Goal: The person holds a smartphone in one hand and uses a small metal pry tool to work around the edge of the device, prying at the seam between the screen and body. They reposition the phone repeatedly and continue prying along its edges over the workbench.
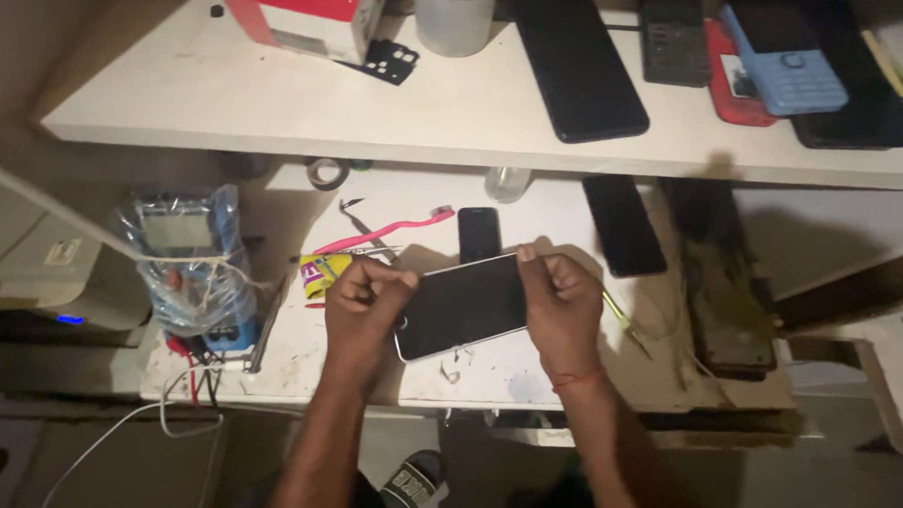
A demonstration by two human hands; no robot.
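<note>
Dark-screened smartphone (pixel 462 306) held above the front of the white workbench (pixel 487 370), screen up, tilted so its right end sits higher. Left hand (pixel 365 299) clamps the phone's left end, fingers curled tight over the edge, thumb side on top. Right hand (pixel 560 306) grips the right end, fingers closed round the edge, fingertips (pixel 525 255) at the upper corner; thin orange band on that wrist. Both hands fully closed on the phone, nothing else in either. Just behind it on the bench: small black phone (pixel 479 232) lying flat, pink toothbrush (pixel 387 232) to its left, metal tweezers (pixel 358 221) crossing near the brush, yellow tube (pixel 319 274) just beside the left hand. Another black phone (pixel 624 225) lies further right. Tape roll (pixel 327 172) at the bench's back edge. Left end of bench: multimeter wrapped in clear plastic (pixel 186 260), red and black leads hanging off below. Upper shelf (pixel 276 108) holds a red-and-white box (pixel 305 14), a large black phone (pixel 576 63), a blue keypad phone (pixel 787 57) and a red phone (pixel 730 78) partly under it.
</note>
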